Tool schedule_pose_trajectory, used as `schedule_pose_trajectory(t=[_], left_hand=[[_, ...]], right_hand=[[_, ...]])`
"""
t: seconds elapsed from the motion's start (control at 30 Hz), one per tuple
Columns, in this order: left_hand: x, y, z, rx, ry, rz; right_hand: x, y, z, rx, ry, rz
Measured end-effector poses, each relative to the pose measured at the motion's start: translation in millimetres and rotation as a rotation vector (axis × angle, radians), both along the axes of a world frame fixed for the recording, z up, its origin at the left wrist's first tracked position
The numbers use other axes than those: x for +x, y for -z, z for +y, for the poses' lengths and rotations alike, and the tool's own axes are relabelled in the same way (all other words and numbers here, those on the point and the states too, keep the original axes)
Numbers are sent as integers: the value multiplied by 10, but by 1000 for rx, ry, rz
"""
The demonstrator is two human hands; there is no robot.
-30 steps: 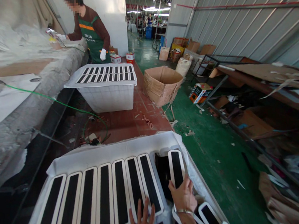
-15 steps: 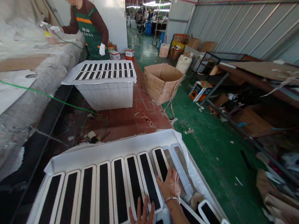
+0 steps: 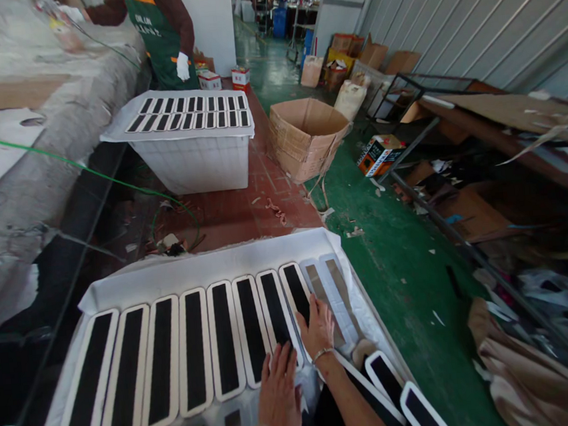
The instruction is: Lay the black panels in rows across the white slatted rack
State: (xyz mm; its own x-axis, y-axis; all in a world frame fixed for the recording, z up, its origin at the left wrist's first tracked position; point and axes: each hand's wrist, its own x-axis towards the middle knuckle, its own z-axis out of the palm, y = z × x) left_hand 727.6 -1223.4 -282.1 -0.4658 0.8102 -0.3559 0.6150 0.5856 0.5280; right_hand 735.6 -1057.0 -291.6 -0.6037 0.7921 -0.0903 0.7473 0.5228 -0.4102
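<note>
Long black strips with rounded white borders lie side by side on a white-lined surface; one black strip is near the middle of the row. My right hand lies with stretched fingers over the rightmost strip of the row, hiding its lower part. At the lower end of the neighbouring strip, my left hand rests open, fingertips on its black face. A bracelet circles each wrist. More white-bordered pieces lie loosely heaped beside my right forearm, partly hidden by it.
Ahead stands a white tub topped with rows of small black strips. A cardboard box is beside it. A co-worker in a green apron stands at the covered bench. A cluttered metal rack runs along the right.
My left hand has moved slightly forward and its fingers have come closer together. My right hand stays on the rightmost strip. The whole view has tilted further down.
</note>
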Motion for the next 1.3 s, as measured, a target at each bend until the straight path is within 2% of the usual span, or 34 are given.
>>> schedule_pose_trajectory(t=[0.2,0.3,0.63,0.77,0.87,0.93,1.03,1.17,1.23,1.3], left_hand=[[93,-38,203,47,-69,38],[110,-36,221,58,-88,59],[117,37,228,12,-34,68],[134,31,237,6,-38,77],[140,22,248,-2,-41,84],[136,11,254,-8,-39,87],[122,-9,259,-17,-31,89],[112,-32,267,-28,-32,97],[112,-39,272,-35,-32,101],[113,-46,280,-43,-28,102]], right_hand=[[98,17,151,-115,-53,89],[101,33,139,-141,-32,115],[71,103,84,-159,29,87],[22,19,105,-132,5,27],[43,-145,145,-87,12,-53],[194,-291,169,-57,34,-94],[677,-484,124,-62,2,-200],[1360,-581,-76,-121,-129,-422],[1487,-598,-142,-127,-147,-479],[1467,-642,-157,-125,-137,-514]])
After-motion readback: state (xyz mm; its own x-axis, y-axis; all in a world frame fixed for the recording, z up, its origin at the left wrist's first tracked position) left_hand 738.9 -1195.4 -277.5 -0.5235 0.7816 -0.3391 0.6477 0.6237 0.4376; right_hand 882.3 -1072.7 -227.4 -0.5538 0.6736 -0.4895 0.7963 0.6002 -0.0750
